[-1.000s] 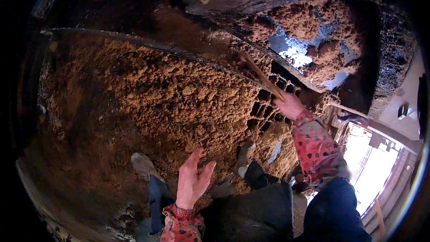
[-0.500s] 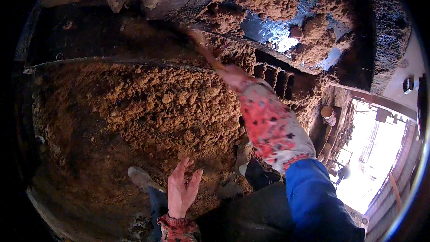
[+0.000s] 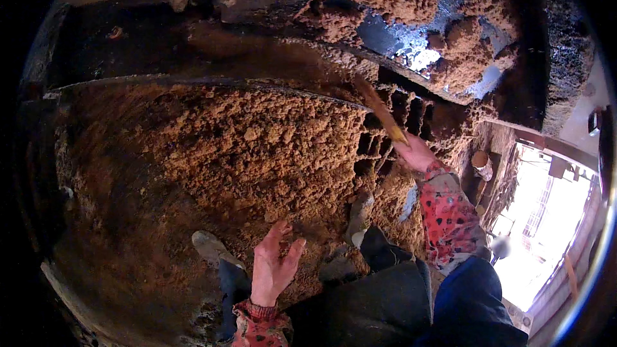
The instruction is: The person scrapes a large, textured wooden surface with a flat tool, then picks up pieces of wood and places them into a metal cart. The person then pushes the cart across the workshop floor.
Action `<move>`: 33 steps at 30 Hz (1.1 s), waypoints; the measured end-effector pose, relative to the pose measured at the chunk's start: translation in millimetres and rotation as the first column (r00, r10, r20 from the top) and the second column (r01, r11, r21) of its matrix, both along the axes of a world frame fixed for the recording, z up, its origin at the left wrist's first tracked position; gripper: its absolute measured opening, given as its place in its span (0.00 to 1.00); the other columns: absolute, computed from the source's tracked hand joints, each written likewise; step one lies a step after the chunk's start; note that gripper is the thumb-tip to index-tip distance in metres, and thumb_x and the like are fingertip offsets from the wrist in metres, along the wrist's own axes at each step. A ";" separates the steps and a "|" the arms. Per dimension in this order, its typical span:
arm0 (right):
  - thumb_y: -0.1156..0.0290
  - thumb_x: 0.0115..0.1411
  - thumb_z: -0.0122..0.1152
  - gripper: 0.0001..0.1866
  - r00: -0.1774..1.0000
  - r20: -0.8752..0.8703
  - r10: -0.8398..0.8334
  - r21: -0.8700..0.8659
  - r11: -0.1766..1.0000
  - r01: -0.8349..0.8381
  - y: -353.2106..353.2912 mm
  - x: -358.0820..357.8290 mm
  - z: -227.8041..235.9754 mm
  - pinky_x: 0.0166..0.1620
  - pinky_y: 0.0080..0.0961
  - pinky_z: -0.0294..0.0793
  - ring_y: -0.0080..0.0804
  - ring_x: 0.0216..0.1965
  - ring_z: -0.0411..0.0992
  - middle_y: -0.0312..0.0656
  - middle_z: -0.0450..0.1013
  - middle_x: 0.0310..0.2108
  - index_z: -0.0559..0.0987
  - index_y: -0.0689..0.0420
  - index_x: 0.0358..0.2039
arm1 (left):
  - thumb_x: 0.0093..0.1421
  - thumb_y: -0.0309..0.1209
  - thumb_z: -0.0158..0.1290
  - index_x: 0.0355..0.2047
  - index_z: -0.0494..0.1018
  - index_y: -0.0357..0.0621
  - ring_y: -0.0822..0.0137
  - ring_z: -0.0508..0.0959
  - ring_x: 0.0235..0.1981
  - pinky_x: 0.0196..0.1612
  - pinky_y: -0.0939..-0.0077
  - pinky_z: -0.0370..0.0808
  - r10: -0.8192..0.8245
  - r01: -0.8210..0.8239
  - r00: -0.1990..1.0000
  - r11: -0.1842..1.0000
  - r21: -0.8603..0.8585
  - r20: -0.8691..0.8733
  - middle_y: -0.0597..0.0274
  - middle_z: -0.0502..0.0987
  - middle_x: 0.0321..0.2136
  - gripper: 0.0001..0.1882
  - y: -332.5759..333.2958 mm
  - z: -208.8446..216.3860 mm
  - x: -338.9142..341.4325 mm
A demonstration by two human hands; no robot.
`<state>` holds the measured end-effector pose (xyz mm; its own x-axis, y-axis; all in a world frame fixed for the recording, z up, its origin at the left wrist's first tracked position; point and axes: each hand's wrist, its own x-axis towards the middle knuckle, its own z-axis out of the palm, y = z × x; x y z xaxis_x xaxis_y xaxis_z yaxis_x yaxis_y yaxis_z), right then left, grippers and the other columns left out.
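Left hand (image 3: 275, 265) empty, fingers spread and a little curled, thumb apart, held over the brown floor litter; contact with it not visible. Right hand (image 3: 418, 153), reaching farther out, closed round the near end of a wooden stick (image 3: 382, 112).

Left to right. Grey boot (image 3: 209, 247) just left of the left hand, standing in the litter. Beyond the left hand, a broad spread of loose brown clumps (image 3: 257, 148), coarse and crumbly-looking, running up to a thin curved edge (image 3: 257, 85). Past that edge, farther out than either hand, a dark strip (image 3: 225, 58). Second boot (image 3: 360, 215) between the hands, nearer the wearer than the right one. Stick slants away and leftward from the right hand, across a slotted framework (image 3: 411, 112) of dark gaps; far end blurred, cannot tell if it carries a head. Beyond the right hand, a shiny bluish patch (image 3: 411, 45) among more clumps. Bright opening (image 3: 540, 218) to its right.

Judgement: mid-stroke, stick being worked around edge and slots. Next move calls for a firm right grip, the tip kept from snagging in the gaps, left hand free for balance.
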<state>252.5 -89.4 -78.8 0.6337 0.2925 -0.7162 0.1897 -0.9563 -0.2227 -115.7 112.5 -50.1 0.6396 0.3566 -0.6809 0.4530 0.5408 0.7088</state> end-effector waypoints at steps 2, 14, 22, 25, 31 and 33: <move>0.57 0.58 0.52 0.21 0.981 -0.109 0.158 0.081 0.985 -0.150 79.3 -14.7 17.9 0.28 0.29 0.68 0.26 0.25 0.69 0.39 0.70 0.23 0.71 0.59 0.46 | 0.57 0.30 0.56 0.49 0.67 0.32 0.63 0.76 0.40 0.42 0.72 0.72 -0.166 0.163 0.986 0.946 0.281 -0.012 0.52 0.76 0.39 0.22 10.6 2.7 2.1; 0.47 0.59 0.50 0.24 0.594 0.065 0.802 0.269 0.559 -0.784 357.8 -38.4 -91.2 0.20 0.27 0.68 0.29 0.16 0.68 0.38 0.69 0.19 0.73 0.58 0.36 | 0.55 0.31 0.56 0.47 0.66 0.26 0.47 0.77 0.40 0.43 0.66 0.73 -0.006 0.009 1.000 0.971 0.241 -0.013 0.40 0.75 0.39 0.23 37.0 13.0 -21.4; 0.46 0.58 0.49 0.26 0.680 -0.299 0.670 -0.225 0.643 -0.732 255.9 25.3 -46.5 0.27 0.29 0.72 0.33 0.20 0.72 0.42 0.73 0.20 0.76 0.60 0.32 | 0.56 0.31 0.56 0.48 0.67 0.30 0.52 0.76 0.42 0.45 0.68 0.72 -0.026 0.030 0.999 0.950 0.311 -0.018 0.45 0.76 0.40 0.23 45.7 10.0 -21.9; 0.46 0.58 0.49 0.27 0.715 -0.337 0.612 -0.340 0.629 -0.699 211.1 52.2 -39.8 0.29 0.30 0.73 0.35 0.21 0.74 0.44 0.74 0.20 0.78 0.61 0.31 | 0.55 0.30 0.56 0.47 0.67 0.28 0.50 0.76 0.42 0.44 0.66 0.72 0.004 -0.006 1.000 0.964 0.266 0.005 0.42 0.75 0.41 0.23 45.7 7.8 -16.3; 0.45 0.56 0.50 0.28 0.908 -0.291 0.302 -0.508 0.756 -0.414 117.3 80.3 -19.5 0.30 0.27 0.74 0.33 0.18 0.74 0.43 0.75 0.18 0.79 0.62 0.27 | 0.55 0.27 0.56 0.48 0.67 0.31 0.63 0.77 0.41 0.44 0.73 0.72 -0.037 0.046 0.999 0.969 0.242 -0.040 0.51 0.77 0.40 0.21 36.7 3.6 -11.7; 0.44 0.56 0.49 0.28 0.806 -0.293 0.514 -0.489 0.644 -0.588 100.3 85.8 -11.5 0.37 0.28 0.73 0.36 0.28 0.75 0.46 0.75 0.27 0.78 0.60 0.35 | 0.55 0.27 0.56 0.48 0.68 0.32 0.63 0.77 0.40 0.44 0.74 0.72 -0.044 0.062 0.997 0.955 0.292 -0.069 0.52 0.77 0.40 0.21 31.7 0.9 -8.6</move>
<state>338.4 10.9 -90.3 0.3840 0.1081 -0.9170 0.7293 -0.6445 0.2295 -124.3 144.2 -49.2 0.6234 0.5131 -0.5899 0.5229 0.2873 0.8025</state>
